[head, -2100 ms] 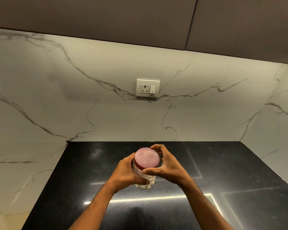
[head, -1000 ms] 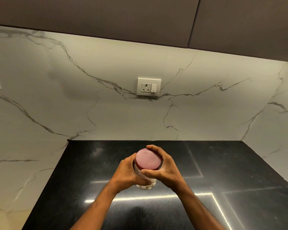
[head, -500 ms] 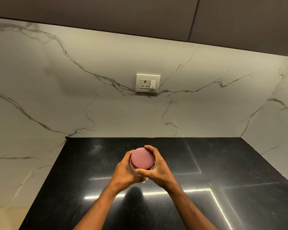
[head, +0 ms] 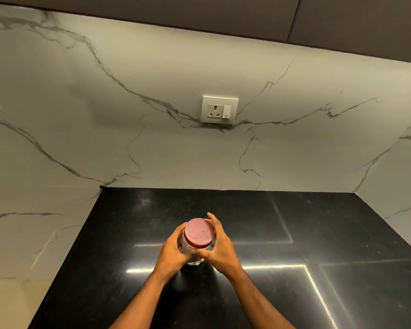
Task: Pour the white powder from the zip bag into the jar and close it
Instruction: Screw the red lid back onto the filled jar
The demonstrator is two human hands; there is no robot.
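A clear jar [head: 193, 259] with a dull red lid [head: 199, 233] stands on the black countertop [head: 318, 233]. My left hand [head: 172, 252] wraps the jar's left side. On the other side my right hand [head: 220, 249] grips it, fingers reaching past the lid's far edge. The thumbs meet at the jar's front. White contents show faintly through the glass between my hands. No zip bag is in view.
A marble-patterned wall rises behind and to both sides of the counter, with a white socket and switch plate [head: 219, 109] on the back wall. Dark cabinets [head: 199, 10] hang overhead. Bright light strips reflect on the counter.
The jar has come down from a tilted hold to stand on the counter. My right hand has slipped from the lid to the jar's side. The view has tilted slightly.
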